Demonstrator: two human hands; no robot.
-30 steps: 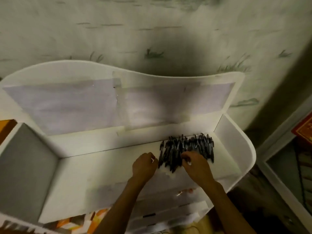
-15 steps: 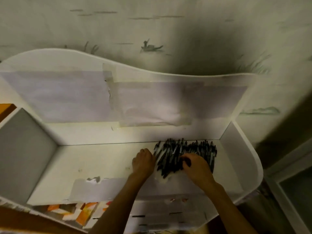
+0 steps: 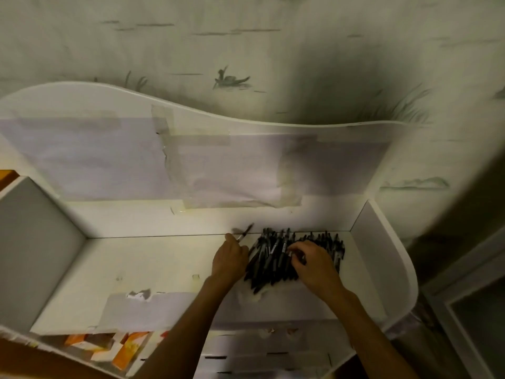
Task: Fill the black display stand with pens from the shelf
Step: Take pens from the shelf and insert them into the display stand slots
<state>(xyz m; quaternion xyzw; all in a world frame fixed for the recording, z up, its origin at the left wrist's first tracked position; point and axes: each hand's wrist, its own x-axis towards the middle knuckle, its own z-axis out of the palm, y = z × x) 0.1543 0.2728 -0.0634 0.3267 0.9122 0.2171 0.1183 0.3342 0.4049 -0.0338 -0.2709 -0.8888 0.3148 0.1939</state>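
Gripping one pen [image 3: 245, 234], left hand [image 3: 229, 260]; right hand [image 3: 317, 265] atop uncountable pile [image 3: 273, 258].

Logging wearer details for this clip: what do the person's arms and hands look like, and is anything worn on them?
Both forearms are bare as far as the frame shows, with no sleeve in view. The left hand and the right hand wear no gloves, and no watch, bracelet or ring can be seen. The light is dim, so small details cannot be ruled out.

White curved-back shelf [image 3: 164, 258], pale lilac paper sheets [image 3: 90, 162] taped across its back. Heap of black pens [image 3: 276, 258] with white labels at shelf's right end. Orange-and-white cartons [image 3: 120, 348] below shelf. Pale wallpaper [image 3: 246, 50] behind shelf, grey-green reed-and-boat print.
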